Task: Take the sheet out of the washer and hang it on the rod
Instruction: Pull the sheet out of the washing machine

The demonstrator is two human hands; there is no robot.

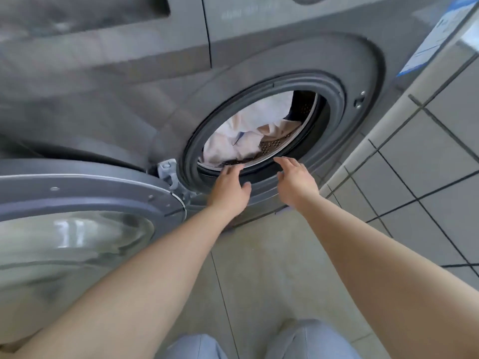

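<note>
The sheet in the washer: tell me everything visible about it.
The pale white, crumpled fabric sheet lies bunched inside the perforated metal drum, filling the left and lower part of the round opening. It looks soft and creased, with a thin dark line at one fold. Neither hand grips it.

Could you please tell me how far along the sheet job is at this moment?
Done: the grey washer's round glass door is swung open. In hand: left hand and right hand reach the opening, holding nothing. Left: the crumpled white sheet lies in the drum; no rod in view.
</note>
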